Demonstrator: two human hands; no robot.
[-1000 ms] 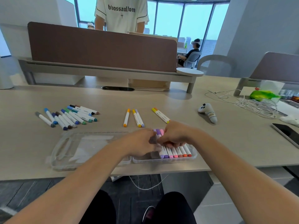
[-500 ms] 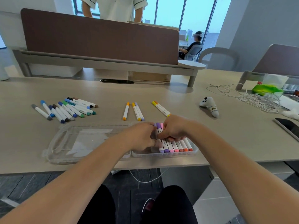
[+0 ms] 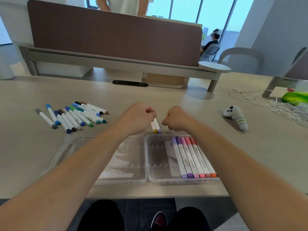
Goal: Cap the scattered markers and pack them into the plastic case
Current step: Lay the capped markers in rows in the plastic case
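1. The left hand [image 3: 135, 120] and the right hand [image 3: 177, 119] are both curled up small, just past the far edge of the plastic case [image 3: 166, 181].
2. A second ago both hands were down in the case, busy with the purple end of the row. Now they have come out and gone to the loose ones on the table [image 3: 166, 97].
3. The left hand's fingers sit on the far end of two loose markers [image 3: 156, 126], one yellow and one light purple. It looks like a pinch.
4. The right hand is a fist beside them. I cannot tell if it holds anything, because its fingers hide what is under them.
5. So the last marker is in. Six packed markers [image 3: 191, 157] lie side by side at the right of the case, caps on.
6. The rest of that half has no markers yet, so there is room for the next ones.
7. The blue and green pile [image 3: 75, 116] waits far to the left, not touched.
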